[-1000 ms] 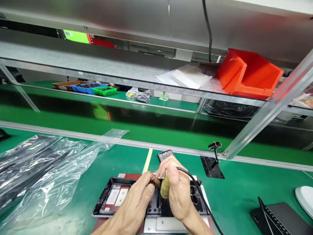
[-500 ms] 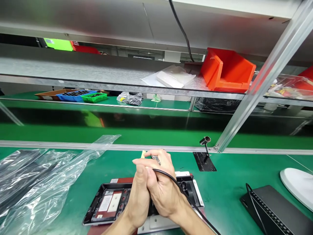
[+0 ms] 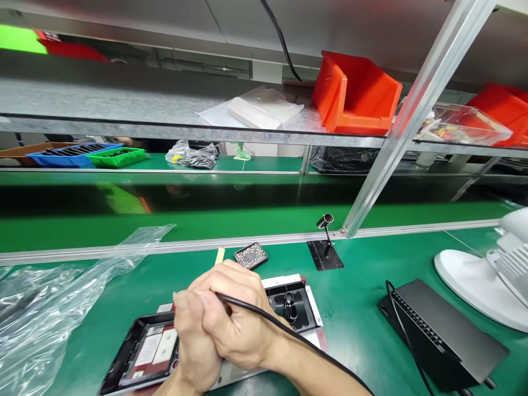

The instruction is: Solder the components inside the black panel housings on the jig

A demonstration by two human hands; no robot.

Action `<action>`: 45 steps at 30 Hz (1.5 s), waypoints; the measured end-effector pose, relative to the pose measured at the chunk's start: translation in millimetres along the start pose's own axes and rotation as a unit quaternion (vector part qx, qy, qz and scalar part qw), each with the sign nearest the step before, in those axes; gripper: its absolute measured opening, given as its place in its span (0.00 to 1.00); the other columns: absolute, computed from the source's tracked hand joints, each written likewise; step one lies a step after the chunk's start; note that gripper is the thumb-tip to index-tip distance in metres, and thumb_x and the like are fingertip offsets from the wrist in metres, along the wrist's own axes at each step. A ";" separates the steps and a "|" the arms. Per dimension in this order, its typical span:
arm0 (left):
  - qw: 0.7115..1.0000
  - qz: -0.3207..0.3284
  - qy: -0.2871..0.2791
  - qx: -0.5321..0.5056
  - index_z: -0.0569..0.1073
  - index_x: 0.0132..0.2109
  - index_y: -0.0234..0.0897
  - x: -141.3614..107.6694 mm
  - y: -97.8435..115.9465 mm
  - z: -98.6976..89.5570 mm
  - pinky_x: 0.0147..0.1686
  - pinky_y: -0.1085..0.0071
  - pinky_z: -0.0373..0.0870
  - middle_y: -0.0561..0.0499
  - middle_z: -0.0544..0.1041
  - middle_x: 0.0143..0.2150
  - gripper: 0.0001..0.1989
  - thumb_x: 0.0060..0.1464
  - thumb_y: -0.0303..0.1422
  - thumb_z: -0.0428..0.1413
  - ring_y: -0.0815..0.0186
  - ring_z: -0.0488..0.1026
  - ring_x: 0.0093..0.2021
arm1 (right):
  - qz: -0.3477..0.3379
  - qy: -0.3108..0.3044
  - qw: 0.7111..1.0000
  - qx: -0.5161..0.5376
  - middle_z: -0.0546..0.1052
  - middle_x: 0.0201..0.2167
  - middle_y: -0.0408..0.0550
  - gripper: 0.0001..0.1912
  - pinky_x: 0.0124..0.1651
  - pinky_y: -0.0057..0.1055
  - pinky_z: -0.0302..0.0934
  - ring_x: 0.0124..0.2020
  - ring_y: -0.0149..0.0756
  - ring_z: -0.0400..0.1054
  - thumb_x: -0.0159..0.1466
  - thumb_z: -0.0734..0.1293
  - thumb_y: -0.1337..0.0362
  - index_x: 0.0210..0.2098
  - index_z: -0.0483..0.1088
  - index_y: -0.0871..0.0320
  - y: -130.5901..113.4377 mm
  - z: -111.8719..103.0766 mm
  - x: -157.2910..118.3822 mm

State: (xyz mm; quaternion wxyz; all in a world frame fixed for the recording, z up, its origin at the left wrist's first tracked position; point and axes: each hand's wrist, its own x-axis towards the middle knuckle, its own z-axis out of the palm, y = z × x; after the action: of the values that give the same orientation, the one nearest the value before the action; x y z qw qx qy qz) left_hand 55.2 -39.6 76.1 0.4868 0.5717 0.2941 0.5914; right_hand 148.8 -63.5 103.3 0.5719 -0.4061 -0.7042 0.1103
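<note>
A black cable (image 3: 280, 325) runs up along my right forearm, and its end goes in between my thumbs. My right hand (image 3: 243, 313) is closed on that cable near its end. Pressed against it, my left hand (image 3: 192, 341) is also closed; the fingers hide whatever lies inside its grip. Below both hands lies a black plastic housing (image 3: 119, 349) with labels and a row of round holes. At its right end sits a black recessed part (image 3: 290, 307) with a coil of dark cord. The hands cover the middle of the housing.
Behind the hands are a small tray of screws (image 3: 251, 256) and a yellow strip (image 3: 220, 256). Clear plastic bags (image 3: 49, 324) lie left. A black holder (image 3: 325, 247), a black box (image 3: 445, 335) and a white fan base (image 3: 474, 286) stand right. A red bin (image 3: 358, 93) sits overhead.
The view has swung right, so the bench appears shifted left. Both hands appear lower and further left, uncovering the screw tray. They stay pressed together around the cable's end.
</note>
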 end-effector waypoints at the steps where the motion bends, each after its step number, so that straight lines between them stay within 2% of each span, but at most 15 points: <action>1: 1.000 -0.002 -0.013 0.001 0.71 0.26 0.38 0.6 -1.1 -1.0 0.34 0.69 0.73 0.51 0.66 0.24 0.32 0.64 0.58 0.44 0.63 0.65 0.28 | 0.005 0.000 1.000 -0.005 0.81 0.35 0.43 0.16 0.47 0.33 0.67 0.37 0.31 0.73 0.73 0.55 0.59 0.32 0.67 0.54 1.4 0.8 -0.3; 3: 1.000 -0.005 -0.024 0.005 0.69 0.24 0.38 1.2 -2.0 -1.9 0.33 0.68 0.72 0.49 0.68 0.25 0.33 0.65 0.58 0.42 0.62 0.67 0.29 | 0.003 -0.003 1.000 -0.009 0.81 0.35 0.44 0.15 0.47 0.33 0.68 0.38 0.31 0.73 0.72 0.56 0.59 0.32 0.67 0.55 3.7 1.1 0.0; 7: 1.000 -0.019 0.009 0.019 0.64 0.24 0.39 -0.9 -0.5 -0.1 0.29 0.66 0.69 0.50 0.69 0.26 0.33 0.65 0.59 0.40 0.62 0.65 0.28 | -0.007 -0.005 1.000 0.014 0.80 0.35 0.44 0.15 0.47 0.32 0.68 0.38 0.31 0.73 0.72 0.57 0.59 0.32 0.68 0.55 4.1 -1.6 2.1; 10: 0.999 -0.021 0.004 0.031 0.67 0.28 0.39 -3.1 -0.9 2.1 0.30 0.66 0.71 0.50 0.70 0.28 0.32 0.65 0.60 0.41 0.62 0.67 0.30 | 0.003 -0.013 0.999 0.043 0.81 0.37 0.45 0.13 0.49 0.33 0.68 0.40 0.32 0.74 0.72 0.57 0.61 0.33 0.69 0.54 3.2 -3.6 3.1; 15: 0.999 -0.039 -0.013 0.026 0.66 0.29 0.38 -3.6 -4.9 3.0 0.29 0.65 0.71 0.50 0.69 0.28 0.32 0.64 0.61 0.42 0.63 0.67 0.28 | 0.010 -0.021 0.996 0.091 0.81 0.37 0.46 0.12 0.46 0.34 0.70 0.39 0.34 0.74 0.71 0.59 0.63 0.35 0.72 0.55 2.9 -6.7 5.2; 18: 0.998 -0.039 -0.033 0.025 0.68 0.31 0.38 -3.2 -4.3 3.1 0.31 0.65 0.73 0.50 0.70 0.28 0.31 0.64 0.60 0.41 0.62 0.70 0.29 | 0.011 -0.026 0.995 0.096 0.82 0.41 0.46 0.13 0.48 0.35 0.70 0.41 0.34 0.75 0.72 0.59 0.63 0.42 0.75 0.55 2.0 -8.4 6.5; 22: 0.999 -0.031 -0.019 0.029 0.68 0.33 0.39 -1.0 -0.9 5.2 0.31 0.65 0.74 0.50 0.69 0.28 0.30 0.64 0.60 0.42 0.62 0.70 0.30 | 0.012 -0.023 0.994 0.102 0.82 0.48 0.46 0.16 0.53 0.35 0.69 0.46 0.34 0.76 0.72 0.59 0.61 0.52 0.75 0.55 1.6 -8.8 7.0; 28: 0.999 -0.029 -0.023 0.036 0.68 0.36 0.40 2.6 2.8 6.2 0.28 0.65 0.73 0.51 0.68 0.29 0.29 0.63 0.61 0.44 0.62 0.68 0.29 | 0.026 -0.024 0.992 0.119 0.81 0.37 0.46 0.12 0.45 0.36 0.69 0.38 0.35 0.74 0.71 0.60 0.62 0.36 0.74 0.56 5.4 -6.4 6.6; 34: 0.998 -0.037 -0.032 0.031 0.67 0.32 0.40 4.1 3.7 5.7 0.28 0.66 0.71 0.52 0.64 0.27 0.32 0.61 0.64 0.42 0.61 0.67 0.31 | 0.022 -0.026 0.992 0.124 0.80 0.35 0.46 0.12 0.44 0.35 0.68 0.37 0.34 0.73 0.71 0.60 0.60 0.33 0.71 0.54 8.0 -4.2 8.5; 40: 0.997 -0.052 -0.021 0.054 0.58 0.25 0.40 1.6 -1.1 4.3 0.25 0.66 0.63 0.53 0.60 0.25 0.32 0.62 0.63 0.41 0.66 0.58 0.26 | 0.033 -0.023 0.992 0.122 0.79 0.33 0.45 0.11 0.42 0.35 0.68 0.36 0.35 0.72 0.70 0.61 0.63 0.31 0.71 0.53 5.1 -6.0 9.4; 45: 0.997 -0.054 -0.030 0.050 0.60 0.26 0.40 1.1 -3.1 3.7 0.28 0.65 0.63 0.52 0.61 0.27 0.31 0.63 0.61 0.41 0.65 0.59 0.27 | 0.043 -0.014 0.991 0.128 0.79 0.33 0.46 0.12 0.41 0.35 0.69 0.36 0.36 0.72 0.70 0.62 0.61 0.31 0.72 0.53 4.2 -6.4 9.2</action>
State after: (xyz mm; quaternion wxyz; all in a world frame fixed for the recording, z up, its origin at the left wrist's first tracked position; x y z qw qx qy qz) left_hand 59.7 -38.2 74.4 0.4976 0.5962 0.3384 0.5315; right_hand 156.3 -56.3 109.4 0.6043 -0.3578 -0.6741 0.2290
